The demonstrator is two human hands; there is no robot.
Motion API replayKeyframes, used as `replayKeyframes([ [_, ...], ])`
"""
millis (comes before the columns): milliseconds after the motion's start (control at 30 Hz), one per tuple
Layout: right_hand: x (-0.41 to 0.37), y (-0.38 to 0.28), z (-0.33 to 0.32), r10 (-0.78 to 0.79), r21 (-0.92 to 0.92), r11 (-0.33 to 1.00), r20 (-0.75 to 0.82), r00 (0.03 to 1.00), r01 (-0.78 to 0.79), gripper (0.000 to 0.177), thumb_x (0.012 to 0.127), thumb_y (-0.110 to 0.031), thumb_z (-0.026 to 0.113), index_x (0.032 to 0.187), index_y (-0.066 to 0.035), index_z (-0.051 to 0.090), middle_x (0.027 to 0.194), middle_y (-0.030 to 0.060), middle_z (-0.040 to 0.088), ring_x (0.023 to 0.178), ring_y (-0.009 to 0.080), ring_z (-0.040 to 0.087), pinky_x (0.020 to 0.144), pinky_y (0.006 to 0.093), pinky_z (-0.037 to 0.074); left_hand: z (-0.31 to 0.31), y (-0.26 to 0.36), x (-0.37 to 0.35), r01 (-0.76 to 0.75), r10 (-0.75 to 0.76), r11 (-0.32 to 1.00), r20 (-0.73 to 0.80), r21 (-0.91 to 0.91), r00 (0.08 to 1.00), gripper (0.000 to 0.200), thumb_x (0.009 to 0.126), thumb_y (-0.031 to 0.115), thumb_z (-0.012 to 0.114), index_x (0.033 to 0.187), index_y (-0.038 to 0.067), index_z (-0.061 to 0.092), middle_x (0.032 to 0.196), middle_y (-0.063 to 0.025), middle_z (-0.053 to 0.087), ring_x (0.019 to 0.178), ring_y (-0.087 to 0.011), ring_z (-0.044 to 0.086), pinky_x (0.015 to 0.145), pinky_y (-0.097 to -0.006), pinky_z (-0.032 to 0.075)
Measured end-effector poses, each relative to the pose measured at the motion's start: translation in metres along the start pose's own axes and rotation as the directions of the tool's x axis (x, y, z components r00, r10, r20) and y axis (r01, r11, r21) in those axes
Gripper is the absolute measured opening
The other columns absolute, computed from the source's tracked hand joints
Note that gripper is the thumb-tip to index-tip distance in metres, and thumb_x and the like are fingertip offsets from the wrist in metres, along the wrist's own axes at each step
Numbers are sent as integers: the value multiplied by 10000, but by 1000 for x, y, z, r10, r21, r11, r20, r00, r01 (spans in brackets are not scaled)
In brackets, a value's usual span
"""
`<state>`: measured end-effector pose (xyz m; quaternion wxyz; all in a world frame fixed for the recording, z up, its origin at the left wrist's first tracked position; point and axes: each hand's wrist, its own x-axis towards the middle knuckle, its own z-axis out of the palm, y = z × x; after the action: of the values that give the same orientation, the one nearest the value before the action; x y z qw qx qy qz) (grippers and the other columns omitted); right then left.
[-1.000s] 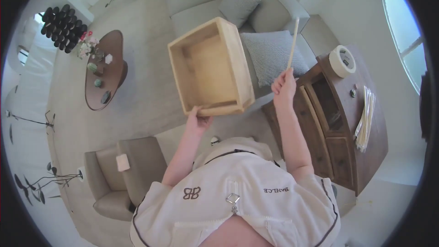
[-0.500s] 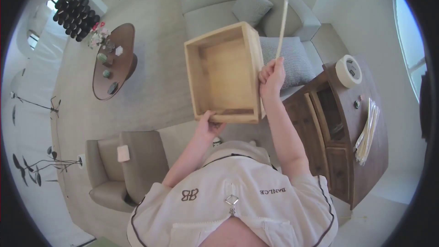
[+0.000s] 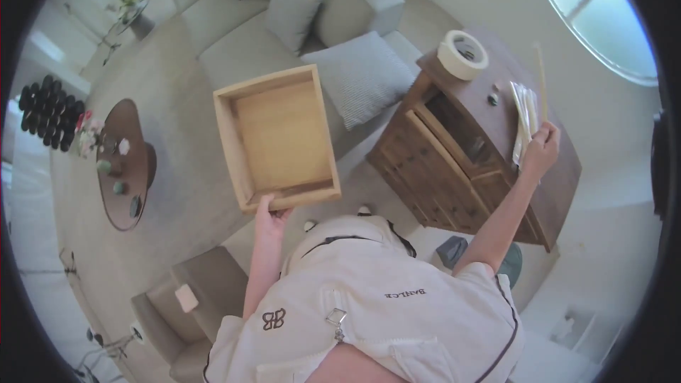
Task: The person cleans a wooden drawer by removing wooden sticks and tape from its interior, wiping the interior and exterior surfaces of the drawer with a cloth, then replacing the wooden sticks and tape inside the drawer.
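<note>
My left hand (image 3: pixel 272 217) grips the near edge of an open wooden box (image 3: pixel 284 138), its thumb over the rim. The box is held up in the air with its inside facing me and nothing in it. My right hand (image 3: pixel 543 143) pinches a thin pale stick (image 3: pixel 542 85) that points up and away. That hand is over the right part of a dark wooden cabinet (image 3: pixel 468 110), beside a bundle of pale sticks (image 3: pixel 525 117) lying on its top.
A round roll of tape (image 3: pixel 462 55) and small objects lie on the cabinet. Behind the box stands a sofa (image 3: pixel 234 50) with cushions. An oval table (image 3: pixel 120 206) is at the left, an armchair (image 3: pixel 170 319) at the lower left.
My view has turned toward the cabinet. My right hand has moved right with the stick, away from the box and over to the bundle. My left hand still holds the box.
</note>
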<state>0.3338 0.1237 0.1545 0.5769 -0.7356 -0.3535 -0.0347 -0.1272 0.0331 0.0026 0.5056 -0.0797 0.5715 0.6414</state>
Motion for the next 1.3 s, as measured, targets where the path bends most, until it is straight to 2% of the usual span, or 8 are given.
replayKeyframes([
  [200, 19, 68, -17, -53, -499, 863, 68, 996, 80, 167, 843, -157, 399, 873, -73, 541, 823, 119, 591, 788, 315, 542, 664, 420, 397, 28, -1, 16, -17, 12, 996, 57, 82, 998, 396, 649, 171, 671, 1011, 84, 535, 929, -85, 595, 852, -226, 583, 695, -385, 534],
  [300, 21, 66, -6, -364, -650, 691, 65, 929, 317, 244, 845, -199, 498, 1012, -43, 584, 1005, 69, 604, 1017, 240, 506, 863, 390, 369, 30, -18, 15, -50, 40, 995, 117, 86, 992, 500, 633, 176, 688, 1096, 99, 515, 968, -69, 604, 870, -225, 581, 666, -422, 541],
  [500, -54, -8, 57, -551, 131, 831, 318, 772, 540, 189, 893, -239, 516, 973, -90, 600, 928, 59, 620, 885, 199, 564, 803, 315, 425, 51, -40, -15, -165, 146, 978, 147, 126, 978, 526, 621, 243, 685, 1085, 82, 499, 945, -62, 594, 824, -187, 582, 589, -380, 546],
  [633, -112, -33, 98, -116, 57, 986, 905, 410, 154, 437, 783, -367, 598, 1113, -85, 542, 1063, 91, 601, 992, 184, 553, 856, 298, 402, 69, -49, -35, -146, 124, 980, 162, 135, 979, 494, 650, 194, 658, 1102, 70, 503, 941, -80, 606, 829, -201, 593, 630, -395, 557],
  [800, -151, -24, 136, 24, -29, 978, 999, 30, 208, 547, 758, -447, 583, 1126, -44, 541, 1087, 95, 591, 1006, 225, 539, 809, 306, 422, 71, -52, -46, -147, 132, 986, 169, 78, 977, 434, 652, 154, 602, 1069, 72, 513, 935, -62, 578, 844, -188, 560, 660, -413, 560],
  [967, -168, -1, 160, -74, 51, 972, 993, 91, 230, 238, 716, -246, 476, 590, -156, 295, 594, -54, 322, 593, 111, 286, 519, 278, 252, 65, -46, -63, -182, 160, 971, 147, 151, 976, 462, 697, 256, 622, 1116, 92, 517, 988, -70, 610, 880, -203, 588, 711, -371, 527],
  [1200, -191, -14, 148, 96, -94, 991, 995, 13, -93, 297, 674, -190, 492, 573, -180, 213, 553, -60, 206, 542, 79, 188, 514, 254, 130, 39, -38, -69, -289, 260, 929, 150, 230, 954, 610, 720, 397, 668, 1166, 46, 444, 1006, -71, 534, 861, -162, 552, 742, -297, 488],
  [1300, -209, -2, 142, 161, -158, 942, 987, -14, -295, 109, 687, -185, 515, 686, -93, 457, 651, -22, 416, 618, 88, 389, 528, 257, 338, 31, -41, -67, -440, 452, 850, 27, 291, 892, 673, 684, 384, 695, 1218, 71, 433, 1179, -69, 496, 942, -183, 544, 796, -302, 447],
])
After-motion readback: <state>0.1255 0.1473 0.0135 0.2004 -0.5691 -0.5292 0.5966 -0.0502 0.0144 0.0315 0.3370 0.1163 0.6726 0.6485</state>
